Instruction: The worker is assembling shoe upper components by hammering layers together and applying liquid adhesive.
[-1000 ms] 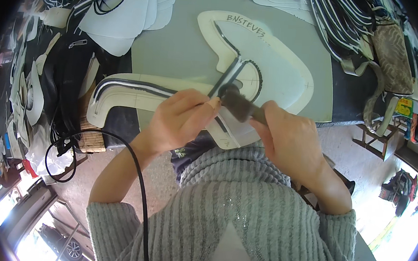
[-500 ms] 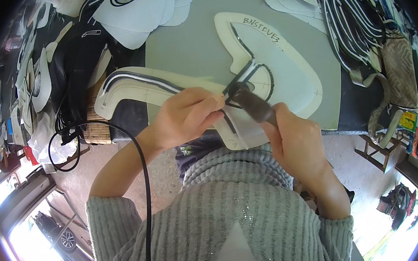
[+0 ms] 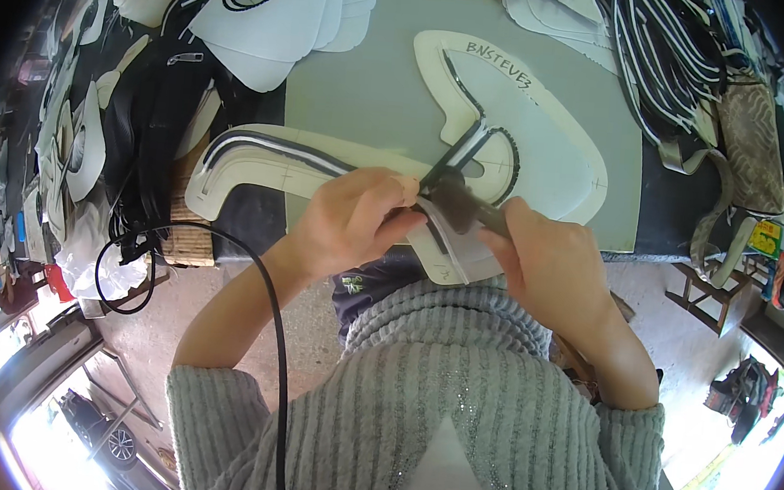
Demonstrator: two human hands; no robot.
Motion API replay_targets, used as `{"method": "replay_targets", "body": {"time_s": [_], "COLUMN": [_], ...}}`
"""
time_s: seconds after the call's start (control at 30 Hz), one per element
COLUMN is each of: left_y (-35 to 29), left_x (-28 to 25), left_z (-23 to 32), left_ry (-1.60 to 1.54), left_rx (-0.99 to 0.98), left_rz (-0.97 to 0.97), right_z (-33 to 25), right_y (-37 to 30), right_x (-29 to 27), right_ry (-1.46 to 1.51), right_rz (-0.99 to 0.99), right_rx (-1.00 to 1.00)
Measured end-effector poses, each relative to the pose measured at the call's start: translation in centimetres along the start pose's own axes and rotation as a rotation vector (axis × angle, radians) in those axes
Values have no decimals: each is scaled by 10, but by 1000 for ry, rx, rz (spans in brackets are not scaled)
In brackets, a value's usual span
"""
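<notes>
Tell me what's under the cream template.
The grey-green mat shows along much of the edge of the template, and the dark table shows beside its left end. Whatever lies directly beneath is covered, so I can't see it.

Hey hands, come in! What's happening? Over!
Right hand gripping dark hammer-like tool. Left hand over curved cream template with black-and-white strips. Thin black cable crosses left forearm in view.

Forearms (image 3: pixel 238 311) angle inward, left grip (image 3: pixel 355 219) curled, right grip (image 3: pixel 554 260) clenched.
</notes>
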State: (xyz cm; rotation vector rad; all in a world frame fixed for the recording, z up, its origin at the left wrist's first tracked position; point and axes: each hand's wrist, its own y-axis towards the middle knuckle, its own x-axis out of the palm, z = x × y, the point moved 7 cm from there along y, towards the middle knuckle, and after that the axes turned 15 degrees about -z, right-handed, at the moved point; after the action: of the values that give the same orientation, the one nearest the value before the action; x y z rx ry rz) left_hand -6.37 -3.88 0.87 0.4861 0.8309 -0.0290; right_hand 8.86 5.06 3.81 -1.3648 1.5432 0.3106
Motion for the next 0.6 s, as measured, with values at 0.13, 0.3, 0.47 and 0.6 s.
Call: {"method": "replay_targets", "body": {"time_s": [0.13, 0.3, 0.47, 0.6], "left_y": [4, 0, -93, -98], "left_x": [-5, -25, -1, 70], "left_z": [2, 17, 37, 49], "left_ry": [25, 117, -387, -790], "left_rx": [8, -180, -546, -936], "left_rz": [-6, 42, 248, -163], "right_z": [7, 31, 94, 132], "right_y": [4, -2, 1, 17], "right_x": [19, -11, -61, -51], "right_ry": [39, 186, 141, 327], "right_rz": [-61, 80, 568, 504], "right_rx": [-4, 29, 116, 113]}}
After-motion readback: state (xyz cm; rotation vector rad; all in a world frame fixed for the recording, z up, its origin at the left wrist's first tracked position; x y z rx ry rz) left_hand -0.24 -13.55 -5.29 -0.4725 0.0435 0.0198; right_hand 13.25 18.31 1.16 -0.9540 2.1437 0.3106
